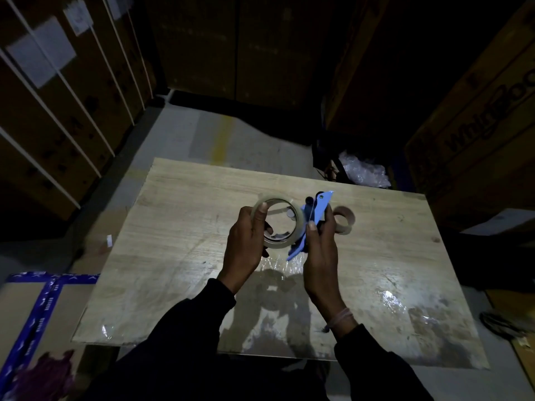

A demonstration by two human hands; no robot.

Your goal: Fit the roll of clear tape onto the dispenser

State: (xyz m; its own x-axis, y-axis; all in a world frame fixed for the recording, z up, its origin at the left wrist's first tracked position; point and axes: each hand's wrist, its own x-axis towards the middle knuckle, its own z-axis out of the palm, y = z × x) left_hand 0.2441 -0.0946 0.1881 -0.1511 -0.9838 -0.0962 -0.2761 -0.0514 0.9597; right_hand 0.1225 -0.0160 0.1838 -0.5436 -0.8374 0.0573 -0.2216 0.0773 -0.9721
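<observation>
Over the middle of the worktop (179, 215), the person's left hand (246, 250) is gripping a tape roll (279, 224), thumb curled over its rim at nine o'clock. The right hand (321, 256), fingers closed, is holding a blue dispenser (314, 215) touching the roll at three o'clock. The roll is looking light and stiff, sticky outside, best held by its rim; a bare core (343, 219) is lying beyond.
</observation>
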